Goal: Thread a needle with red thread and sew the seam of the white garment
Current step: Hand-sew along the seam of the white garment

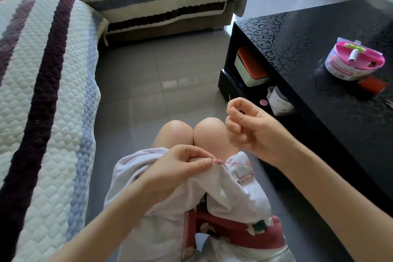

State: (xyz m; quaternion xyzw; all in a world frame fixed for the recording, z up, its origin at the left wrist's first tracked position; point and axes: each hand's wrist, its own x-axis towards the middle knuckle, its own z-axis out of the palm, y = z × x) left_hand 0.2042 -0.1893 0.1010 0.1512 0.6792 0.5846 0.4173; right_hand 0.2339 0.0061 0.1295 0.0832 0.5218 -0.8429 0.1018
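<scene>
The left hand (178,170) is pinching the seam of the white garment (223,193), which is lying across the person's lap. The right hand (255,132) is hovering above the knees, pinching the needle (230,98); only a thin dark tip is showing past the fingers. The red thread (236,163) is running rightward from the seam, then getting too fine to follow. On the tabletop (319,34), a pink sewing kit (354,59) is carrying a label too blurred to read, with a red spool (372,85) lying just beside it.
</scene>
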